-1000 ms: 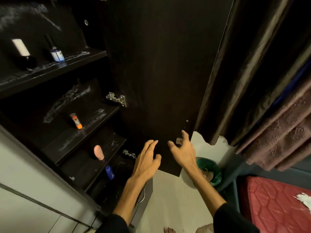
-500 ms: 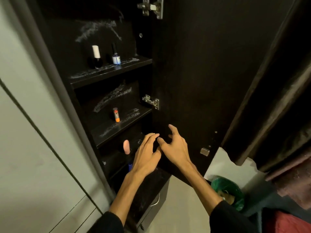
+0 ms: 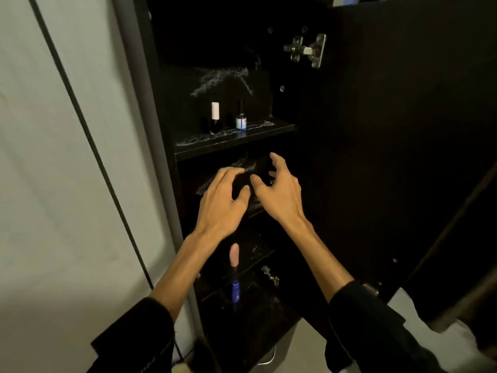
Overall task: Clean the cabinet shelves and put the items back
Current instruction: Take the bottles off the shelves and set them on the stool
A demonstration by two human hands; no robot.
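A narrow dark cabinet stands open, its shelves streaked with white dust. On the upper shelf [image 3: 263,130] stand a black bottle with a white cap [image 3: 215,118] and a small blue-labelled bottle [image 3: 241,118]. My left hand [image 3: 223,203] and my right hand [image 3: 279,192] hover side by side in front of the middle shelf, fingers spread and loosely bent, holding nothing. They hide whatever sits on that shelf. Lower down a pink-capped tube [image 3: 234,255] stands on a shelf, with a blue tube [image 3: 235,290] below it.
The open cabinet door [image 3: 390,157] swings out on the right, with metal hinges [image 3: 305,51] at its inner edge. A pale wall panel [image 3: 67,184] borders the cabinet on the left. Pale floor [image 3: 304,354] shows at the bottom.
My right hand left the door's edge and joined my left hand; both rose from the lower shelves to the middle shelf. The view swung left and up onto the cabinet.
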